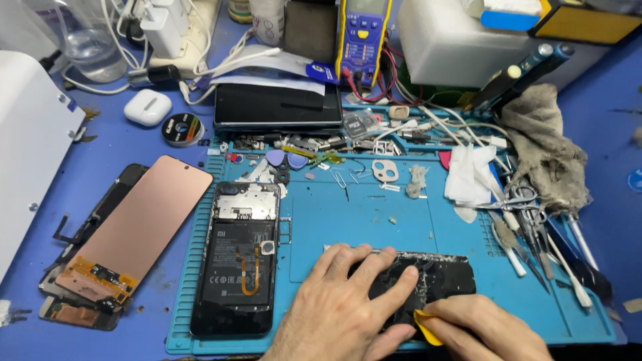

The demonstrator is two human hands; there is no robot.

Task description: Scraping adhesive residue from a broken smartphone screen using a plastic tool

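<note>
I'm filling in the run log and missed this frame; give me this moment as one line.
left hand: pressing down cracked black panel | right hand: holding yellow pick at panel edge | opened phone lying left on blue mat

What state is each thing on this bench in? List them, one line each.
Left hand: pressed flat on the cracked panel.
Right hand: pinching a yellow pick at the panel's edge.
Cracked panel: shattered, lying flat on the blue mat.
Phone: back off, battery and board exposed.
Copper-backed screen: detached, face down, left of the mat.
Earbud case: shut.
Multimeter: display state cannot be told.
</note>
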